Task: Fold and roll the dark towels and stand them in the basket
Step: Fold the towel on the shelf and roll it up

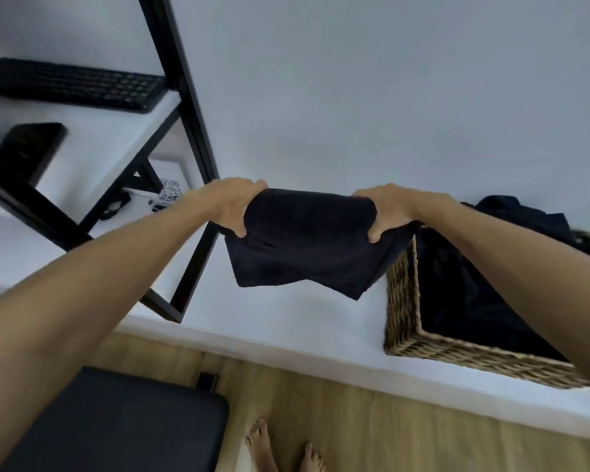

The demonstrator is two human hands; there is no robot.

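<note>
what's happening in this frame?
A person holds a dark towel up over the white table, the left hand gripping one end and the right hand the other. It hangs folded, not yet rolled. The wicker basket to the right already holds dark cloth, and more dark towels are heaped behind it.

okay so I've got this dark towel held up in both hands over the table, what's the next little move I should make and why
Probably lower the towel flat onto the bare white table left of the basket. Your left hand and right hand grip its top edge in mid-air and the lower part hangs loose and uneven, so rolling it tightly likely needs a surface first.
</note>
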